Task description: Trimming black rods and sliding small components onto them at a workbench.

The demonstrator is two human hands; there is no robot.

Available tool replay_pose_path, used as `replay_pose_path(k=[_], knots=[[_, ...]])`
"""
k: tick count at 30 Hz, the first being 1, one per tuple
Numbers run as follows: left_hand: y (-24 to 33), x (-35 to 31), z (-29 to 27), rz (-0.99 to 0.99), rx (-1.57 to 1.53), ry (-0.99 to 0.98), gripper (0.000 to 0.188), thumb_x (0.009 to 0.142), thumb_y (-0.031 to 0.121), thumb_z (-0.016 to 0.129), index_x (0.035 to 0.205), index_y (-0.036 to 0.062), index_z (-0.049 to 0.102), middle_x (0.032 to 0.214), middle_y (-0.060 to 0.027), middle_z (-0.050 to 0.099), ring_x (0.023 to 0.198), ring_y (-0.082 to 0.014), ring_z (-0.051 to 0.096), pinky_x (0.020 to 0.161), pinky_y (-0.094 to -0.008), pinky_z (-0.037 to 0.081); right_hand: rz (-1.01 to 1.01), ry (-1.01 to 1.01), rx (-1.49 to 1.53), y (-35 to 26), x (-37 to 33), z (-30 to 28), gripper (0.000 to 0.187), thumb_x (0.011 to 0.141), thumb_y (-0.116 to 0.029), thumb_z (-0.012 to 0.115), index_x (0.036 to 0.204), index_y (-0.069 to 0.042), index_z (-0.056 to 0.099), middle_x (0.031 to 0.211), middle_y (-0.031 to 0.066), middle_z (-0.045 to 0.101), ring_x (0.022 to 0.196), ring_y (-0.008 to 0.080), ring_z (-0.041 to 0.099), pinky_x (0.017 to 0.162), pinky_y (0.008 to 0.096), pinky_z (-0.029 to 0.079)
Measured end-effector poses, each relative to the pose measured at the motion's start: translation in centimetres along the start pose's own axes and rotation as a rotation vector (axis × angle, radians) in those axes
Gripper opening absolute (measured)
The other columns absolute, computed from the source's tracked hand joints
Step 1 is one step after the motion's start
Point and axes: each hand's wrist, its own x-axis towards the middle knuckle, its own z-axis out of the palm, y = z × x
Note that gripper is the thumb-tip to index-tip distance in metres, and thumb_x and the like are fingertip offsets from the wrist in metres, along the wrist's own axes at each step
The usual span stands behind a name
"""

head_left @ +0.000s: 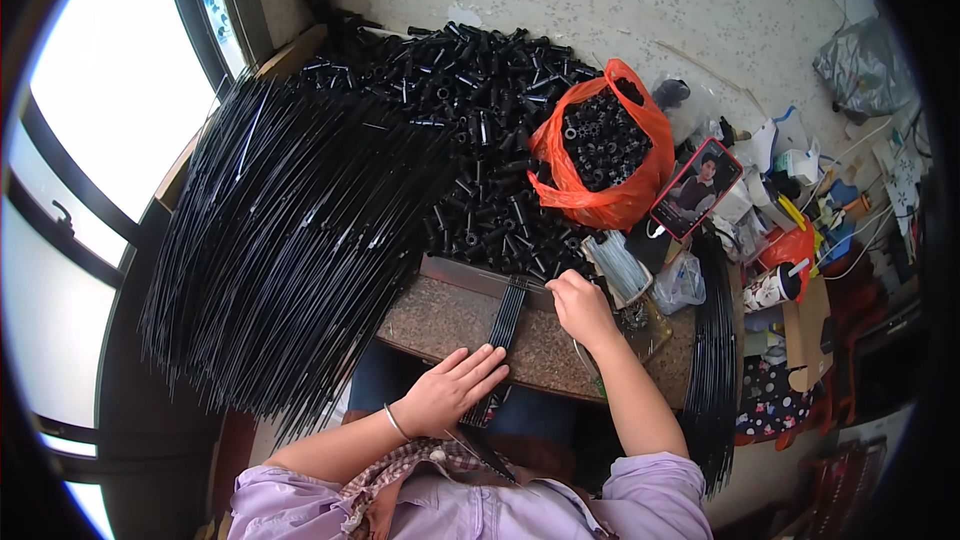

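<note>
My left hand [458, 387] lies flat with fingers stretched over a small row of thin black rods [508, 316] at the table's front edge. The rods run side by side away from me, their far ends near a low dark strip [465, 274]. Just right of those ends, my right hand [580, 306] is closed in a pinch; what it holds, if anything, is too small to make out. Beyond the strip lies a big heap of short black tubular plastic parts [490, 210].
A large sheaf of long black rods [290, 250] covers the left side; another bundle [712, 360] hangs over the right edge. An orange plastic bag [650, 180] holds small black parts. Nearby are a phone [697, 189], a box of thin pale sticks [618, 265] and a cup [770, 287].
</note>
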Motion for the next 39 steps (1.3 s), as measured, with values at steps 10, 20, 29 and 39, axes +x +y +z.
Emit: replay_pose_path(k=[10, 20, 29, 39], knots=[[0.0, -0.4, 0.1, -0.013, -0.043, 0.013, 0.094, 0.051, 0.017, 0.063, 0.135, 0.0018, 0.024, 0.142, -0.0167, 0.022, 0.132, -0.0272, 0.021, 0.106, -0.0401, 0.018, -0.069, 0.01, 0.014, -0.3, 0.7, 0.7, 0.012, 0.075, -0.002, 0.054, 0.084, -0.004, 0.06, 0.08, 0.0104, 0.055, 0.072, 0.0304, 0.058, 0.062, 0.0379, 0.048], [-0.2, -0.4, 0.8, -0.01, -0.051, 0.047, 0.094, 0.051, 0.016, 0.062, 0.135, 0.0019, 0.024, 0.142, -0.0174, 0.022, 0.132, -0.0276, 0.021, 0.106, -0.0401, 0.017, 0.006, -0.193, -0.048, -0.5, 2.5, 0.6, 0.008, 0.078, -0.005, 0.053, 0.084, -0.005, 0.058, 0.083, 0.0099, 0.057, 0.075, 0.032, 0.058, 0.064, 0.0396, 0.048], [-0.1, -0.2, 0.2, -0.014, -0.04, 0.034, 0.095, 0.049, 0.018, 0.065, 0.135, 0.0024, 0.025, 0.141, -0.0172, 0.023, 0.131, -0.0282, 0.025, 0.104, -0.0394, 0.022, -0.071, -0.048, -0.157, -0.6, 1.9, 1.6, 0.007, 0.077, -0.004, 0.047, 0.079, -0.005, 0.054, 0.077, 0.0094, 0.054, 0.075, 0.0281, 0.057, 0.064, 0.0401, 0.046], [-0.3, -0.6, 0.4, -0.009, -0.004, 0.027, 0.097, 0.053, 0.028, 0.07, 0.134, 0.0015, 0.025, 0.142, -0.0158, 0.022, 0.131, -0.0266, 0.023, 0.105, -0.0397, 0.022, -0.418, 0.103, -0.365, 2.0, 0.2, -1.6, 0.012, 0.072, -0.01, 0.055, 0.083, -0.009, 0.061, 0.076, 0.0016, 0.052, 0.076, 0.019, 0.05, 0.068, 0.0323, 0.037]])
